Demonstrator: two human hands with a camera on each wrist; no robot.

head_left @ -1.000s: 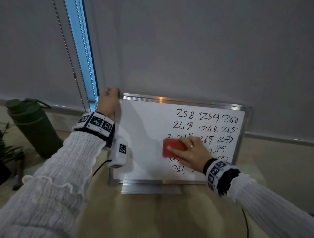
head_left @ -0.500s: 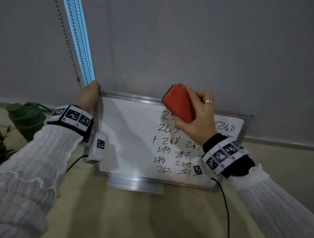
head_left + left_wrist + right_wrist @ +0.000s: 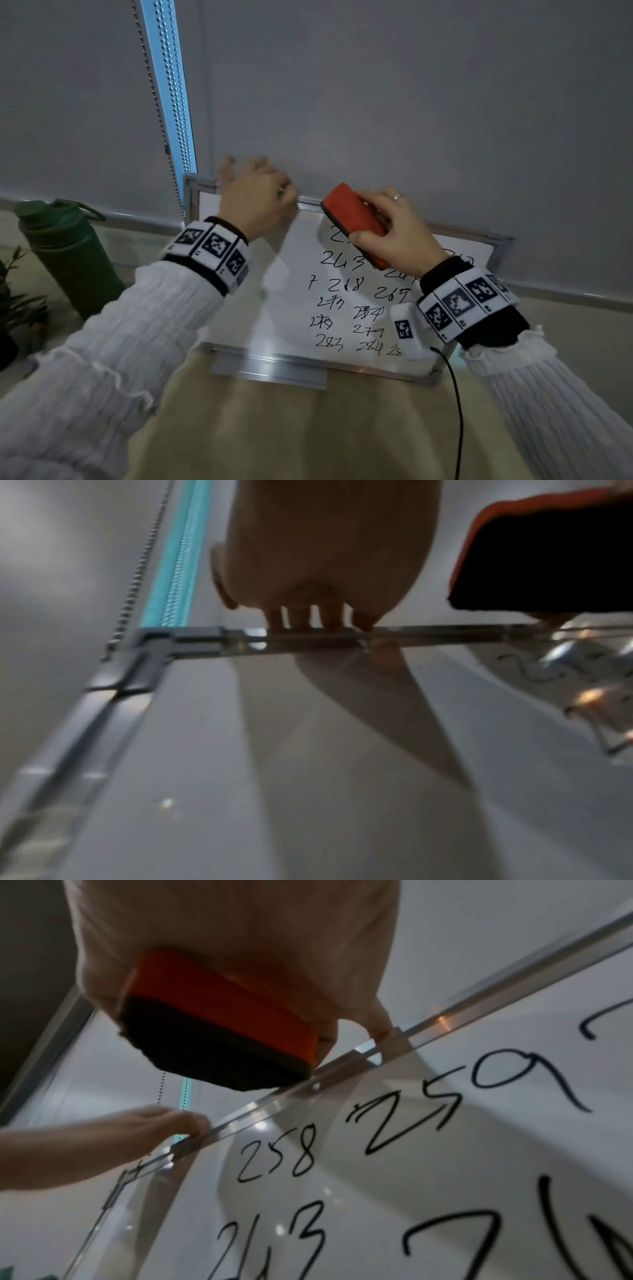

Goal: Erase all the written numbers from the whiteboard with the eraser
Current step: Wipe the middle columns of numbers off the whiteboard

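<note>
The whiteboard (image 3: 274,308) leans against the wall on a beige table, with black numbers (image 3: 339,260) in rows on its right half. My left hand (image 3: 257,200) grips the top rail near the left corner; in the left wrist view its fingertips (image 3: 308,615) sit over the rail (image 3: 445,631). My right hand (image 3: 400,233) holds the red eraser (image 3: 352,216) tilted at the board's top edge, over the top row. In the right wrist view the eraser (image 3: 219,1031) shows its black felt face just off the surface, above the 258 (image 3: 277,1153). Part of the top row is hidden by this hand.
A green bottle (image 3: 65,253) and a plant (image 3: 13,301) stand at the left. A bead chain (image 3: 154,102) hangs beside the board's left corner. A black cable (image 3: 455,411) trails from my right wrist across the table (image 3: 308,428). A metal tray (image 3: 270,370) juts from the bottom rail.
My right hand lifted the eraser from the board's middle up to its top edge. My left hand slid right from the top-left corner along the top rail.
</note>
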